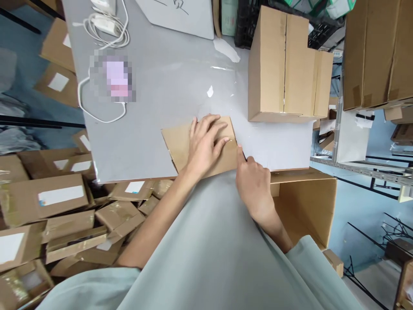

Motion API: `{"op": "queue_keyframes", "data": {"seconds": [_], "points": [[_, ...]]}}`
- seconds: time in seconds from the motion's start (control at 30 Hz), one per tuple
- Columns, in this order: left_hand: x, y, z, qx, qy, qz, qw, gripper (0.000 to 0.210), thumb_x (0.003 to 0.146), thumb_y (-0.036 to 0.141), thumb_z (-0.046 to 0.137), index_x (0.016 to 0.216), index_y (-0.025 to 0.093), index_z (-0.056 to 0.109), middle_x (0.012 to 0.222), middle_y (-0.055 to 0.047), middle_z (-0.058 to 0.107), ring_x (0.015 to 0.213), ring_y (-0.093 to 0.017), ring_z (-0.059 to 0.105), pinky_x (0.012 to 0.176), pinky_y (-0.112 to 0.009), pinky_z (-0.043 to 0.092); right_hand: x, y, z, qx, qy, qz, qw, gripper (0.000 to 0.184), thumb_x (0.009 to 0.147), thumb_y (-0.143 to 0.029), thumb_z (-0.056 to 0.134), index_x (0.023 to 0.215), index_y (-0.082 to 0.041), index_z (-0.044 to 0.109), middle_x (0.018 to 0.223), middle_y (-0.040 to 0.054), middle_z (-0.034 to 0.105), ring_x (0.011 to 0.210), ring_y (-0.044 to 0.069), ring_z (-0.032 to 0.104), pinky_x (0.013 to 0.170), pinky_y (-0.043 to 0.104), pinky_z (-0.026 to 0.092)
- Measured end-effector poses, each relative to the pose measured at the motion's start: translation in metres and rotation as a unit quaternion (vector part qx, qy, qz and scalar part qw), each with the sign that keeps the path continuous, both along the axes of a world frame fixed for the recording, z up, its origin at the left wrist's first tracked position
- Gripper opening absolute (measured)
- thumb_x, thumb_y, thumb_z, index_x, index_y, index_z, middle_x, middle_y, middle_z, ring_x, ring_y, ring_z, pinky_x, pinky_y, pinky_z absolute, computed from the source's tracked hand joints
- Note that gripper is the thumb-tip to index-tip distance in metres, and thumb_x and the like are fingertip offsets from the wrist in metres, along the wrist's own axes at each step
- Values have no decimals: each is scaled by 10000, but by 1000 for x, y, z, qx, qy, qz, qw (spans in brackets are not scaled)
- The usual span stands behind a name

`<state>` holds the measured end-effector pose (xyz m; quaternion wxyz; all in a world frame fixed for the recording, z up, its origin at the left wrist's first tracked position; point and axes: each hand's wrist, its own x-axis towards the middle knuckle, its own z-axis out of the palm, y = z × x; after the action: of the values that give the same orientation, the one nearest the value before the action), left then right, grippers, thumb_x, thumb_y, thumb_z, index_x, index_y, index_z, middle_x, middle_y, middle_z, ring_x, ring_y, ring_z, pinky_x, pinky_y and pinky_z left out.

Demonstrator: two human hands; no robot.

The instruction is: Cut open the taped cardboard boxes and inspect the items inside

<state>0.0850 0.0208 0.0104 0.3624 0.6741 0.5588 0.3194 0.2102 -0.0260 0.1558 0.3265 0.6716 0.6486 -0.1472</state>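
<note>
– What under the left hand (204, 144)?
– A flat cardboard piece (180, 141), right at the near edge of the grey table (161, 86). Pressed down from above with fingers spread, not wrapped around anything.
– And with the right hand (254, 185)?
– Fingers curled around a thin dark tool (244, 156) (mostly hidden, so no telling which kind), forefinger stretched forward to the right edge of the cardboard piece.
– Anything close by?
– On the table, farther right, a tall cardboard box (269, 64); far left, a white adapter (105, 24) with coiled cord. Below the table edge at right, an open carton (305, 211).
</note>
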Motion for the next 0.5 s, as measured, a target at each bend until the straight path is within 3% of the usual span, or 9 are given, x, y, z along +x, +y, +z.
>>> {"op": "queue_keyframes", "data": {"seconds": [0.3, 0.5], "points": [[6, -1, -3, 12, 2, -6, 1000, 351, 1117, 473, 555, 1428, 366, 678, 1690, -90, 611, 1630, -346, 490, 1414, -691, 167, -10, 0, -2, -8, 8, -43, 999, 728, 1100, -41, 468, 1800, -189, 335, 1133, 157, 817, 915, 206, 838, 779, 270, 638], [6, -4, -5, 12, 15, -2, 1000, 363, 1119, 514, 558, 1424, 362, 686, 1700, -91, 598, 1643, -347, 477, 1414, -689, 160, 1, -38, 3, -56, 3, -62, 996, 745, 1067, -8, 486, 1784, -179, 382, 1123, 164, 827, 850, 207, 829, 709, 262, 613]]}}
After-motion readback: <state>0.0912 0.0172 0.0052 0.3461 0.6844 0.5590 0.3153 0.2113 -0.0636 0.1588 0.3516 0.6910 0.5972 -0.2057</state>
